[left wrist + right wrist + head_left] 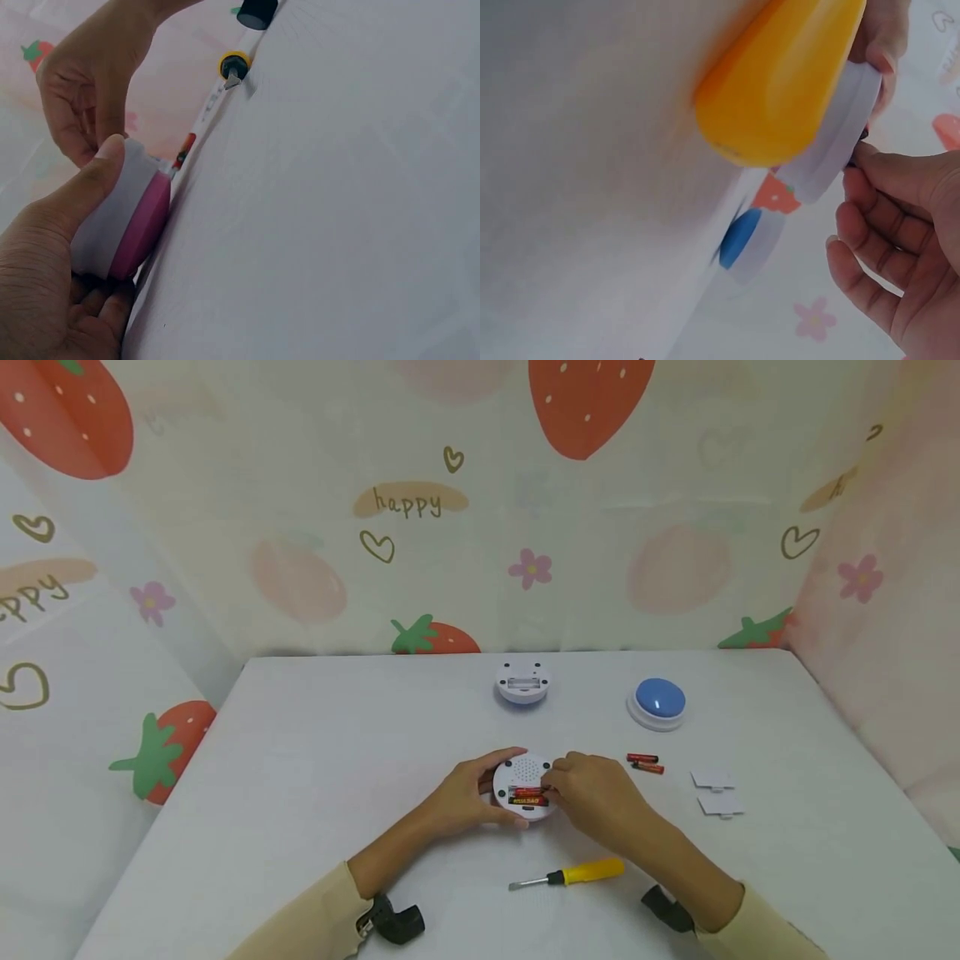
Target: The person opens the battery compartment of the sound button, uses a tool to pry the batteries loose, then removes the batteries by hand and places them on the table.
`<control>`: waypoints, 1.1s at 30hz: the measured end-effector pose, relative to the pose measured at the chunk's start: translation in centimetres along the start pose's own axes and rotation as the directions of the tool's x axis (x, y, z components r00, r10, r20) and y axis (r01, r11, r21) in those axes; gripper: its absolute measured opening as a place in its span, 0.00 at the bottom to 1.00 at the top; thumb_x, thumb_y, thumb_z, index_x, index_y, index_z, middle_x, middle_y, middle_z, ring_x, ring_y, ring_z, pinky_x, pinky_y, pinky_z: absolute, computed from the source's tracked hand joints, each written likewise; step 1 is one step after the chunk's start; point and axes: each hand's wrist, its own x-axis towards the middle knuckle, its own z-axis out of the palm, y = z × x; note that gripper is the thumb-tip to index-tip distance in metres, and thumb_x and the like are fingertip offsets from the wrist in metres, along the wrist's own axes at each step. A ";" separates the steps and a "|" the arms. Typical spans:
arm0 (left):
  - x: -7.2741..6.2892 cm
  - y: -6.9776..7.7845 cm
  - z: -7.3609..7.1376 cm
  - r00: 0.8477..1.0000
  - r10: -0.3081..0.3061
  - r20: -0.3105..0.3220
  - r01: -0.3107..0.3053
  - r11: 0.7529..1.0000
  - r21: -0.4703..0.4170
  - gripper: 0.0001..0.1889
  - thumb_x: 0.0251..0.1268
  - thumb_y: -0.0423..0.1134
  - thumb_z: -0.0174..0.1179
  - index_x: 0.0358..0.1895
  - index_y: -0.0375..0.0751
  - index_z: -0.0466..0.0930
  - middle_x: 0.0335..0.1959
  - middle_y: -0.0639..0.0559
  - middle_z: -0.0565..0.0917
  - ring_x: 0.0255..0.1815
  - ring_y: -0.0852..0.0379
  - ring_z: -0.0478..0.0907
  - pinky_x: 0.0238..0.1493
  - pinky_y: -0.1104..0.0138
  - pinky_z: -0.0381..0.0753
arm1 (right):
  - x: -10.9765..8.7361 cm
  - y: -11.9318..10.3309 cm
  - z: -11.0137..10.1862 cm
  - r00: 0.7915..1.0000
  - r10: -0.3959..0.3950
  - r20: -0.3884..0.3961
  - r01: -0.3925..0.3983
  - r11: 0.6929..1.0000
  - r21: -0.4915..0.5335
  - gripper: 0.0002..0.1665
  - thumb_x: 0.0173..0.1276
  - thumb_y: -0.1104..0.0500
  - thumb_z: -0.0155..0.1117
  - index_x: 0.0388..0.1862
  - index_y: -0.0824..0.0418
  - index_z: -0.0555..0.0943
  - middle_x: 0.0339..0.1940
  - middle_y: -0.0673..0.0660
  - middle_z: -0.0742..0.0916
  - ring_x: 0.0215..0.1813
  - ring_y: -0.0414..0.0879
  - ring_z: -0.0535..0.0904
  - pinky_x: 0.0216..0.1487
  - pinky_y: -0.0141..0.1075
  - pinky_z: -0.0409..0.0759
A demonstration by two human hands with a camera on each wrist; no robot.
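My left hand [463, 797] grips a round push-button device [527, 768] by its rim, thumb at the near edge. White back and speaker holes face up; the pink dome [144, 229] points down in the left wrist view. Two red-and-black batteries [528, 801] lie in its compartment. My right hand [596, 793] is at the compartment's right end, thumb and index finger pinching the end of the upper battery, mostly hidden by the fingertips. In the right wrist view the other fingers of that hand are loosely bent.
Behind stand an upturned white device [522, 681] with a bare compartment and a blue-domed button [659, 700]. To the right lie two loose batteries [645, 764] and two white covers [716, 792]. A yellow-handled screwdriver [592, 871] lies in front.
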 end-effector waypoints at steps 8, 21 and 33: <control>0.0 0.1 0.0 1.000 -0.004 0.003 0.004 1.000 0.026 0.49 0.49 0.42 0.81 0.77 0.53 0.65 0.72 0.55 0.72 0.67 0.60 0.75 0.67 0.69 0.73 | -0.2 0.3 -0.8 1.000 0.008 0.027 -0.009 0.999 0.038 0.12 0.62 0.57 0.78 0.45 0.54 0.90 0.40 0.50 0.91 0.44 0.46 0.85 0.50 0.41 0.86; 0.0 0.1 -0.1 1.000 0.009 0.000 -0.009 1.000 0.005 0.50 0.48 0.42 0.82 0.77 0.51 0.65 0.71 0.55 0.73 0.66 0.60 0.75 0.65 0.69 0.75 | -1.6 2.7 -1.9 0.997 0.012 -0.071 -0.001 0.989 0.148 0.11 0.59 0.59 0.80 0.42 0.52 0.90 0.34 0.45 0.88 0.35 0.39 0.81 0.36 0.29 0.83; 0.0 0.2 0.0 1.000 -0.015 -0.007 0.015 1.000 0.017 0.49 0.48 0.41 0.82 0.76 0.54 0.66 0.72 0.56 0.72 0.67 0.60 0.74 0.67 0.69 0.73 | -4.4 5.6 -2.2 0.990 0.059 -0.129 -0.037 0.986 0.163 0.14 0.56 0.64 0.81 0.40 0.51 0.90 0.31 0.42 0.86 0.33 0.36 0.78 0.32 0.29 0.80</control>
